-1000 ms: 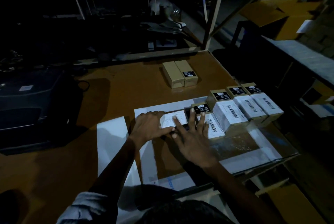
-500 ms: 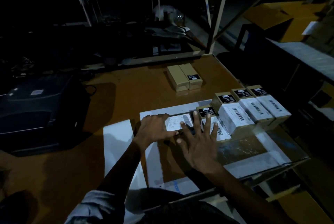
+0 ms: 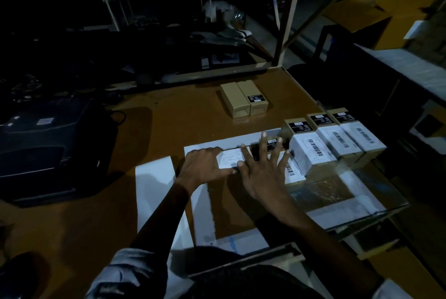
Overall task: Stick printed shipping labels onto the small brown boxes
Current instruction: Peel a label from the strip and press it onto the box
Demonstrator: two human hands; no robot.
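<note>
A small brown box with a white shipping label (image 3: 230, 158) on top lies on the table. My left hand (image 3: 202, 168) holds its left end, with the thumb along the front edge. My right hand (image 3: 263, 173) is spread flat, fingers apart, over the neighbouring labelled box (image 3: 293, 173), and whether it touches I cannot tell. To the right stand three more boxes with white barcode labels (image 3: 311, 151), (image 3: 337, 139), (image 3: 362, 136). Two boxes without white labels (image 3: 235, 99), (image 3: 257, 101) sit side by side farther back.
A dark printer (image 3: 48, 144) fills the table's left side. White backing sheets (image 3: 154, 178) lie under and beside my arms. The table's right edge (image 3: 391, 207) runs just past the labelled boxes. A metal shelf frame (image 3: 287, 21) rises behind the table.
My right hand has lifted its fingers off the label and spread them wide, drifting slightly right over the neighbouring box. My left hand keeps its hold on the box.
</note>
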